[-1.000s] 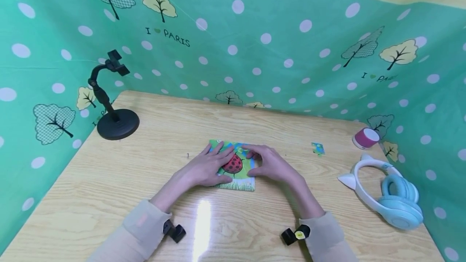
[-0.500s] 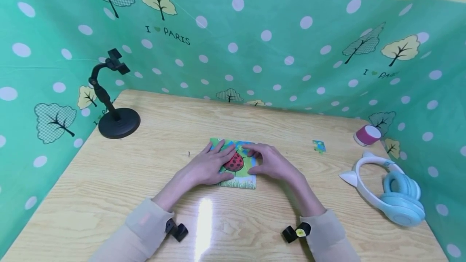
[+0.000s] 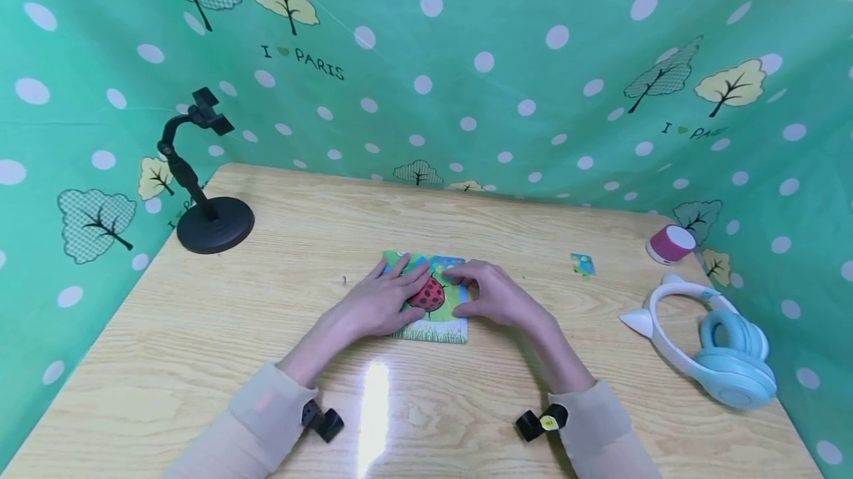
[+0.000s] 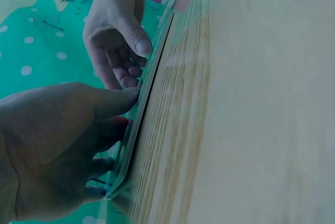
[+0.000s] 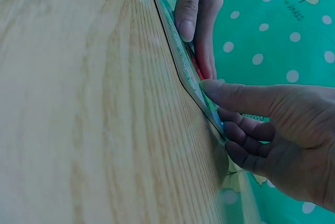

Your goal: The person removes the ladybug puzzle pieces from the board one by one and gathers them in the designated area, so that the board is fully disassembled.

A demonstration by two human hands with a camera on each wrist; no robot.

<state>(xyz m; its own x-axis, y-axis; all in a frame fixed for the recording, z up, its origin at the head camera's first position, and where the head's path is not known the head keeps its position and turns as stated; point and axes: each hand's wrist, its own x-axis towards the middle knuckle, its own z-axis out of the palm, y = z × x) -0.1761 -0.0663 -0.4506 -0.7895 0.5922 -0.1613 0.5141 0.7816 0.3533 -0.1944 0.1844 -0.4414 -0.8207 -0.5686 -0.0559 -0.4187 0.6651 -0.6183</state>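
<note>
A jigsaw puzzle [image 3: 432, 330] with a ladybug picture lies flat in the middle of the table. My left hand [image 3: 373, 305] rests on its left side with fingers spread, the thumb near the ladybug's lower edge, and covers that part of the picture. At the right side, my right hand [image 3: 496, 294] touches the puzzle with bent fingers, thumb and index finger held apart. In the right wrist view, the thumb [image 5: 212, 86] lies on the puzzle's face while the other fingertips are right at its edge. A loose puzzle piece [image 3: 583, 264], blue and green, lies to the right.
White-and-blue cat-ear headphones [image 3: 733, 372] lie at the right table edge, with a small magenta cylinder [image 3: 669, 244] behind them. A black phone stand [image 3: 212, 226] stands at the back left. Patterned green cloth [image 3: 466, 94] hangs around the wooden table [image 3: 313, 220].
My left thumb has moved slightly up the puzzle, toward the ladybug. The right hand stays nearly in place, and the head view has shifted a little.
</note>
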